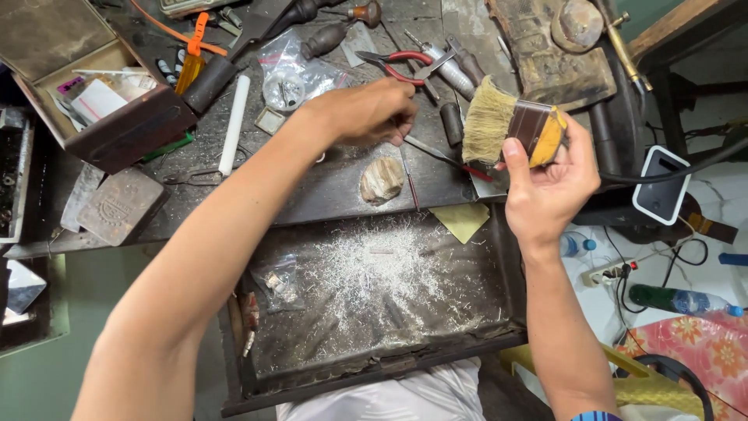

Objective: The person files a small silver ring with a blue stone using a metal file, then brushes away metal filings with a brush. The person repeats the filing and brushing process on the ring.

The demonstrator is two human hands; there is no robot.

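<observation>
Both hands are busy over the dark desk (pixel 335 187). Right hand (pixel 545 183) is closed around a flat paintbrush (pixel 518 129), thumb pressed on its dark metal band and yellow handle, the pale bristles pointing left and held just above the desk's back edge. Left hand (pixel 366 113) reaches forward with its fingers pinched together on something thin; what it grips is too small to tell, though a slim metal tool (pixel 436 152) lies just beside the fingertips.

Directly below the left hand sits a small rough lump of pale stone or wood (pixel 382 181), with a thin red stick (pixel 411 187) beside it. Nearer the person, a shallow open drawer (pixel 374 288) is scattered with fine white shavings (pixel 366 273) and holds a small clear bag (pixel 276 284). A yellow square of paper (pixel 462 221) rests on the drawer's upper right edge.

Judging from this, the step in hand looks like clearing filings with the brush while the left hand steadies or picks up a small piece. A sweep would call for lowering the bristles to the surface and drawing them toward the drawer.

Farther out lie red-handled pliers (pixel 393 66), a white rod (pixel 234 125) and an open brown box (pixel 101 86).
</observation>
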